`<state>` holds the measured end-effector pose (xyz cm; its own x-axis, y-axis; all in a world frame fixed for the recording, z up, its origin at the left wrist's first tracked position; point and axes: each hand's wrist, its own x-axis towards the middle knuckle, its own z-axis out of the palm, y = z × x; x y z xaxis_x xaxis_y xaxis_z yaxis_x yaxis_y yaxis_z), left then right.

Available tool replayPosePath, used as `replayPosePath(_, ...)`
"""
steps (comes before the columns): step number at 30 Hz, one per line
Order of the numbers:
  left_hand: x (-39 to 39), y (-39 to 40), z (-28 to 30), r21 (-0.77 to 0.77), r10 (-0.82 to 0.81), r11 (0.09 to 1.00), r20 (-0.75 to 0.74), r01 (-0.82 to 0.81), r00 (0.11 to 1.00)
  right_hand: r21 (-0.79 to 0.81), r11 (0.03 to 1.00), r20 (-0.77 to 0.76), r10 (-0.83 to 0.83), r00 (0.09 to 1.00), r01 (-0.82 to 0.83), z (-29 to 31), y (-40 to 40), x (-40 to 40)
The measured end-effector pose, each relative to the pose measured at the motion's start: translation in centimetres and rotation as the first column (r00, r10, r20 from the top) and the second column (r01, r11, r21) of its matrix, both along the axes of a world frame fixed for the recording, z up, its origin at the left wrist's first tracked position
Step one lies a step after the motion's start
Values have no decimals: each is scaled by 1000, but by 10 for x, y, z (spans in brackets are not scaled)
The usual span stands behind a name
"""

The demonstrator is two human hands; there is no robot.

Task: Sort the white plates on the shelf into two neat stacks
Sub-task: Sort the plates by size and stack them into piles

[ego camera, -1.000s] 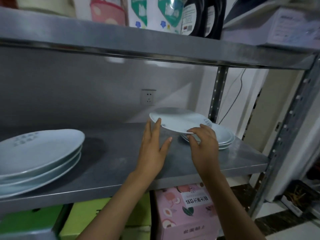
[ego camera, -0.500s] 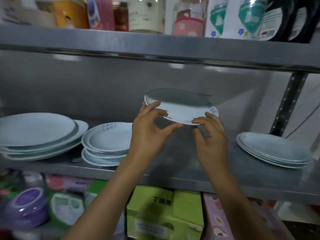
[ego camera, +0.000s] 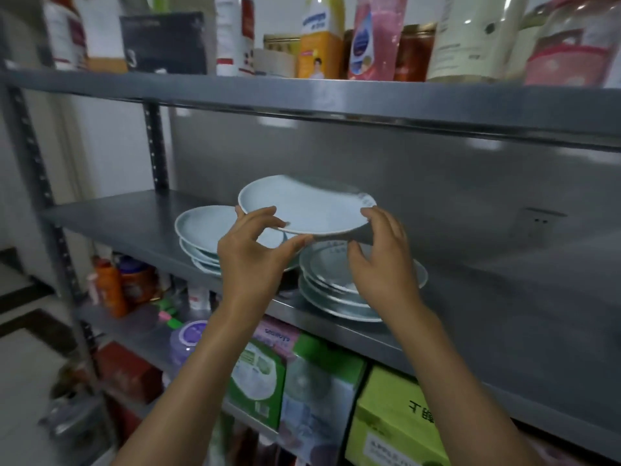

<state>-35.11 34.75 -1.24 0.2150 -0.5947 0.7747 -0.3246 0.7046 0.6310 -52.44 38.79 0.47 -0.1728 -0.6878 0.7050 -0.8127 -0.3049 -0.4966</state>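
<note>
Together both hands [ego camera: 255, 253] [ego camera: 381, 260] pinch one white plate [ego camera: 309, 210] — rim gripped, held aloft.

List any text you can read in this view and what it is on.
"seaways", roughly, on the pink box under the plate shelf; blurred, so uncertain.
Two large dark characters on the yellow-green box; only partly in view, unreadable.
Blue lettering on the orange-and-white carton on the top shelf: too blurred.
Labels on the other bottles, jars and boxes: too blurred.

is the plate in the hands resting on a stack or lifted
Lifted: the plate is held by the left hand and right hand above the right stack.
</note>
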Motion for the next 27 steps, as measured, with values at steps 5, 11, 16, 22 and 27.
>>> replayPosePath(5, 37, -12, -15, 116, 65, 992, -43, -60, 997, 116, 993, -87, -23, 996, 33, -2, -23, 17)
replayPosePath(11, 52, -35, -31, 234, 120, 966, -31, -109, 992, 220, 974, -162, -11, 987, 47, -13, -39, 33)
replayPosePath(16, 54, -48, -40, 269, 149, 952, 4, -145, 989, 235, 971, -187, 2, 982, 43, -18, -46, 40)
replayPosePath(22, 50, -54, -47, 312, 160, 934, 69, -173, 985, 210, 977, -168, -5, 986, 41, -18, -53, 41)
replayPosePath(27, 48, -55, -50, 343, 211, 895, 236, -285, 948, 207, 978, -156, 6, 988, 26, -20, -55, 42)
